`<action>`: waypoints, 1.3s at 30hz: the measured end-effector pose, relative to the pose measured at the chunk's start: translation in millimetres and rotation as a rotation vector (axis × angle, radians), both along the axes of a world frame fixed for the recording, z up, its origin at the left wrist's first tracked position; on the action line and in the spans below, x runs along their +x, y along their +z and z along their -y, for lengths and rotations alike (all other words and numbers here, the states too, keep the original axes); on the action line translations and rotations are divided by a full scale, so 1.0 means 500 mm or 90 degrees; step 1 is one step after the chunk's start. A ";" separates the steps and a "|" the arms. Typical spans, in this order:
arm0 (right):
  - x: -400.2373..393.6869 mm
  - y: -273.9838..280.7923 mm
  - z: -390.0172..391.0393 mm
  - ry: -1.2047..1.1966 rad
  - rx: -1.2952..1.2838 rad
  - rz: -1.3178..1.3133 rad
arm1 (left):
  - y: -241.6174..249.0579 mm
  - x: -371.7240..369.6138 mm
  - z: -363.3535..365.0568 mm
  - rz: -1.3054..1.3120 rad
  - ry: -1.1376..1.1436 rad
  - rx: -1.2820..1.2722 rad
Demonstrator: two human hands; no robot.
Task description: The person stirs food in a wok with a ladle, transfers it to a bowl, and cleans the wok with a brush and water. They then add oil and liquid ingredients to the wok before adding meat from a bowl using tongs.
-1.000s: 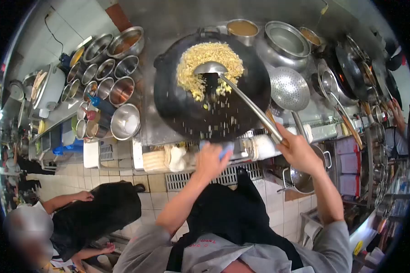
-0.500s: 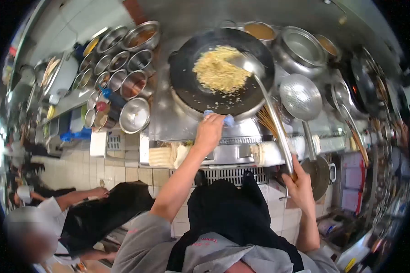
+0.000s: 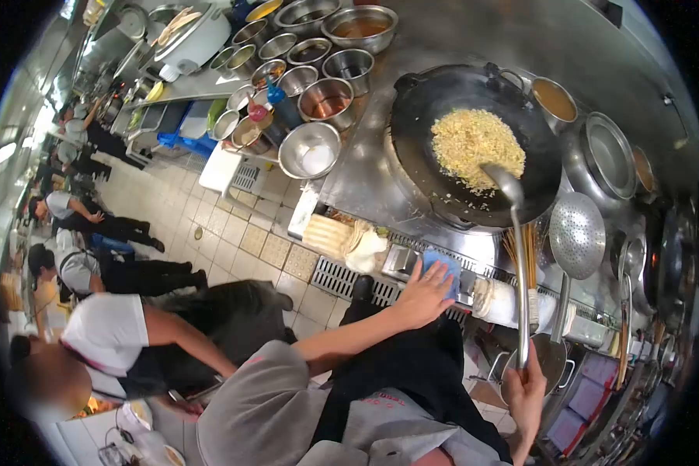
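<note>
My right hand (image 3: pixel 525 392) is closed around the handle end of a long steel ladle (image 3: pixel 519 256). The ladle's bowl rests at the edge of a heap of yellowish fried rice (image 3: pixel 474 144) inside a black wok (image 3: pixel 419 167). A folded blue cloth (image 3: pixel 446 266) lies at the stove's front edge. On it my left hand (image 3: pixel 426 295) is laid with fingers stretched out, away from the wok's rim.
A perforated skimmer (image 3: pixel 577 233) and a bamboo brush (image 3: pixel 530 252) lie right of the wok. Steel bowls, including one with white powder (image 3: pixel 309 151), stand to the left. A co-worker (image 3: pixel 109 334) stands at my left, with other people further back.
My left hand has gone from the wok's near rim down to the stove's front edge with the blue cloth. The rice is spread rounder and the ladle sits nearer me. My view has turned left.
</note>
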State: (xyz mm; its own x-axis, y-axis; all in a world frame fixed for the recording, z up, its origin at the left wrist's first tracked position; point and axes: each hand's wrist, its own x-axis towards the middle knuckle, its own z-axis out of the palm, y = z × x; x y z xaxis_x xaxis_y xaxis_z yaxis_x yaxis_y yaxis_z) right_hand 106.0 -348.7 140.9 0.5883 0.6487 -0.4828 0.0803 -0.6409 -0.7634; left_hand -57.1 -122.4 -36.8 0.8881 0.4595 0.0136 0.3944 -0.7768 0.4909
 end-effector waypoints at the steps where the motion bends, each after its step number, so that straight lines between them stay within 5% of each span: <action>1: 0.008 0.011 0.010 0.041 -0.027 0.043 | 0.017 -0.022 -0.016 0.031 0.057 0.035; 3: 0.032 0.049 -0.021 0.162 -0.108 0.171 | 0.054 -0.079 -0.068 0.087 0.192 0.110; 6: 0.099 -0.029 -0.100 0.204 -0.031 0.263 | 0.058 -0.156 -0.148 -0.137 0.421 0.249; 9: 0.133 -0.108 -0.239 0.195 0.024 0.259 | 0.024 -0.182 -0.194 -0.114 0.365 -0.047; 11: 0.107 -0.206 -0.298 0.130 0.165 0.256 | 0.007 -0.190 -0.200 -0.147 0.364 0.018; 13: 0.069 -0.165 -0.290 0.135 0.144 0.169 | -0.038 -0.184 -0.227 -0.146 0.316 0.053; 15: 0.030 -0.040 -0.255 0.024 0.069 -0.073 | -0.001 -0.184 -0.253 -0.089 0.363 -0.116; 19: 0.011 -0.022 -0.042 -0.039 0.117 0.033 | -0.003 -0.234 -0.234 0.338 0.586 -0.718; 20: -0.007 -0.029 0.001 -0.112 0.121 0.031 | 0.059 -0.231 -0.214 0.422 0.482 -0.943; 21: -0.022 -0.040 0.043 -0.194 0.124 0.030 | 0.116 -0.199 -0.176 0.465 0.557 -1.009; 23: -0.032 -0.063 0.116 -0.213 0.080 0.048 | 0.084 -0.170 -0.192 0.541 0.482 -1.257; 24: -0.017 -0.112 0.140 -0.236 0.128 0.163 | 0.081 -0.110 -0.199 0.453 0.323 -1.392; 27: 0.087 -0.173 0.200 -0.266 0.063 0.090 | 0.039 -0.009 -0.267 0.407 0.454 -1.247; 32: 0.065 -0.320 0.207 -0.240 -0.079 0.161 | 0.043 0.084 -0.269 0.303 0.368 -1.184; 39: -0.048 -0.225 0.130 -0.316 0.019 0.242 | 0.026 0.082 -0.363 0.180 0.124 -1.094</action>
